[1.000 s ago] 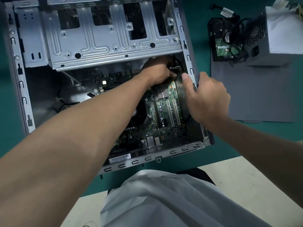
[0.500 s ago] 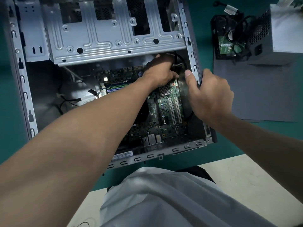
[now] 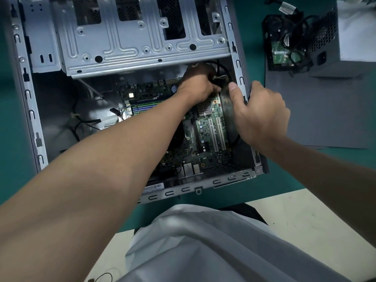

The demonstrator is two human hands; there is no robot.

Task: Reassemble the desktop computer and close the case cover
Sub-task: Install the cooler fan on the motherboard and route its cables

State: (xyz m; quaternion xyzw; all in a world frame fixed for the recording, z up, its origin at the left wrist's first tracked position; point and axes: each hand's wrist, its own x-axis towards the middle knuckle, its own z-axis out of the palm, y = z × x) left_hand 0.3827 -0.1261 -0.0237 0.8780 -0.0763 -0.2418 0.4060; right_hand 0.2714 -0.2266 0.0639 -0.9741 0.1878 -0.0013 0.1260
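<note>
The open grey computer case (image 3: 30, 110) lies on its side on the green table. Inside it sits the green motherboard (image 3: 207, 131), under a metal drive cage (image 3: 142, 37). My left hand (image 3: 198, 84) reaches deep into the case's upper right corner, its fingers curled around black cables (image 3: 222, 70) there; what the fingertips touch is hidden. My right hand (image 3: 262, 112) grips the case's right wall (image 3: 240, 78), thumb inside and fingers outside. The flat grey case cover (image 3: 317, 112) lies on the table to the right.
A grey power supply (image 3: 350, 37) stands on the cover's far end, with a hard drive (image 3: 280, 49) and tangled black cables beside it. Loose wires lie on the case floor at the left (image 3: 81, 123). The table's front edge runs below the case.
The view has shifted slightly, so the case sits a bit lower and further right. Both hands stay where they were: left hand at the cables, right hand on the wall.
</note>
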